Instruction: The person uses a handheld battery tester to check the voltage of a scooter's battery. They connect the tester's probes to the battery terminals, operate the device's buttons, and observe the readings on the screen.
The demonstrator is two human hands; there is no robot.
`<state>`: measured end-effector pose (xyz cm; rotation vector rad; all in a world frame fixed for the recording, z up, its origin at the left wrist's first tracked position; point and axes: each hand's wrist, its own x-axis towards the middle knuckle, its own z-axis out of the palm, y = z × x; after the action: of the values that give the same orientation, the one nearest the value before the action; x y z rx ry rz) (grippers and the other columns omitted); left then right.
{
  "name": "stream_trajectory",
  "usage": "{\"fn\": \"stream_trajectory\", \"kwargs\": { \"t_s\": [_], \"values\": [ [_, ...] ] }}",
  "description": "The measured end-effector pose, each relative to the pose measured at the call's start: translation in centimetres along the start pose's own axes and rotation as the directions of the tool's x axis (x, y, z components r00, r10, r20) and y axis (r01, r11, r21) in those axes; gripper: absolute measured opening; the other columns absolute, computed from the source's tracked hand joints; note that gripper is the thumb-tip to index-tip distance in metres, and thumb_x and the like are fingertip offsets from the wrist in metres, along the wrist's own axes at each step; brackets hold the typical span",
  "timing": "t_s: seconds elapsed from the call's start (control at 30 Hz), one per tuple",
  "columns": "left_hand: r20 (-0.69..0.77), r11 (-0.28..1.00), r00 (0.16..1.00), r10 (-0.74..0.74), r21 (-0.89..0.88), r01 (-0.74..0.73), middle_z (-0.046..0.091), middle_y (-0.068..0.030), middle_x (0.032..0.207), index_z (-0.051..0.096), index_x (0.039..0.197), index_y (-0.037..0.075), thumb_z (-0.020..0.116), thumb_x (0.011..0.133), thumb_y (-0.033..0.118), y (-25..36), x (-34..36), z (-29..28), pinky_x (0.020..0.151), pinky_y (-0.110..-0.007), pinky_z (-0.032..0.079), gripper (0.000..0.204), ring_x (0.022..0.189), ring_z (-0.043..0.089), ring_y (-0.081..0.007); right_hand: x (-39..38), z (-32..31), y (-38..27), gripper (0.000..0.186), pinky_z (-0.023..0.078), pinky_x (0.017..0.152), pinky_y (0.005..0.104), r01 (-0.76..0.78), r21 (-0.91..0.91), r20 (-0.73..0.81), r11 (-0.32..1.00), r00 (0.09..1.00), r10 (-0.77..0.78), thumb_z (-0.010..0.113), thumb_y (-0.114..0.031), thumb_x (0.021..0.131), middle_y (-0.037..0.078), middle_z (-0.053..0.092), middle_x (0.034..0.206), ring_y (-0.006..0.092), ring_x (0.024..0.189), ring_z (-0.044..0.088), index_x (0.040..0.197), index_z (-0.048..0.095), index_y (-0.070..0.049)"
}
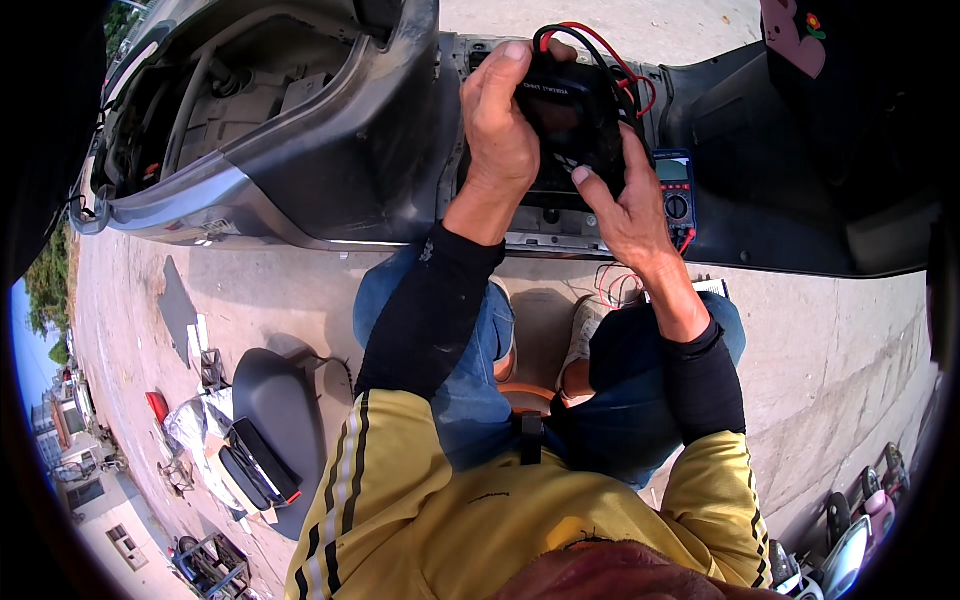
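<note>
A black boxy device (pixel 565 115) with red and black cables (pixel 607 62) is held between my two hands over the open floorboard of a scooter (pixel 375 175). My left hand (pixel 503 125) grips its left side, thumb up along the edge. My right hand (pixel 635 205) grips its lower right corner, with the thumb on its front. Beside my right hand, a blue-and-black multimeter (pixel 676 195) lies on the scooter's footboard. A red lead (pixel 687 240) shows at its lower end. The device's underside and some of my fingers are hidden.
The scooter's opened seat bay (pixel 250 90) lies at the far left. A removed seat (pixel 275 410) rests on the concrete, with an open black case (pixel 262 465) against it. Thin red wires (pixel 618 287) hang near my right knee. Parked scooters (pixel 860 530) stand at lower right.
</note>
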<state>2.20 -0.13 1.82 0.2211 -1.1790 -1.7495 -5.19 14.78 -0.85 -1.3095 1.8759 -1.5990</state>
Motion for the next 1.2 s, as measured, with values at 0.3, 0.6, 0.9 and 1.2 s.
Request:
{"fn": "stream_trajectory", "kwargs": {
  "t_s": [0.3, 0.6, 0.9, 1.2],
  "values": [
    [-0.012, 1.000, 1.000, -0.025, -0.019, 0.024, 0.073, -0.0103, 0.094, 0.071, 0.096, -0.002, 0.051, 0.101, 0.036, -0.1, 0.0, -0.1, 0.080, -0.029, 0.055, 0.043, 0.085, 0.069, -0.0169, -0.1, 0.0, 0.3, 0.059, 0.051, 0.095, 0.0406, -0.005, -0.008, 0.005, 1.000, 1.000, 0.005, 0.067, -0.019, 0.094, 0.026, 0.068, 0.115, 0.0362, 0.105, 0.068, 0.145, 0.045, 0.004],
    [0.029, 0.999, 1.000, -0.008, -0.046, 0.010, 0.073, -0.0100, 0.095, 0.070, 0.095, -0.001, 0.052, 0.100, 0.037, 0.0, 0.0, -0.1, 0.082, -0.029, 0.053, 0.042, 0.086, 0.068, -0.0169, -0.3, -0.1, 0.0, 0.061, 0.050, 0.098, 0.0409, 0.012, -0.073, -0.009, 0.997, 1.000, -0.012, 0.067, -0.020, 0.094, 0.027, 0.066, 0.120, 0.0380, 0.109, 0.066, 0.145, 0.044, 0.005],
    [0.116, 1.000, 0.993, 0.016, 0.014, -0.018, 0.074, -0.0087, 0.097, 0.072, 0.100, -0.001, 0.056, 0.098, 0.037, 0.5, 0.0, -0.1, 0.079, -0.027, 0.055, 0.042, 0.087, 0.068, -0.0149, -0.8, 0.2, 0.9, 0.063, 0.049, 0.098, 0.0379, 0.003, 0.006, -0.043, 1.000, 0.999, -0.002, 0.069, -0.019, 0.094, 0.024, 0.065, 0.120, 0.0312, 0.110, 0.064, 0.146, 0.044, 0.006],
    [0.278, 0.989, 0.958, -0.065, 0.149, 0.024, 0.072, -0.0151, 0.112, 0.068, 0.116, -0.006, 0.048, 0.100, 0.038, 1.7, -0.5, 0.3, 0.099, -0.034, 0.051, 0.050, 0.105, 0.068, -0.0216, -1.7, 0.9, 1.1, 0.058, 0.044, 0.103, 0.0312, -0.073, 0.319, -0.055, 0.945, 0.994, 0.095, 0.066, -0.009, 0.095, 0.011, 0.061, 0.128, 0.0165, 0.115, 0.056, 0.147, 0.043, 0.003]
  ]
}}
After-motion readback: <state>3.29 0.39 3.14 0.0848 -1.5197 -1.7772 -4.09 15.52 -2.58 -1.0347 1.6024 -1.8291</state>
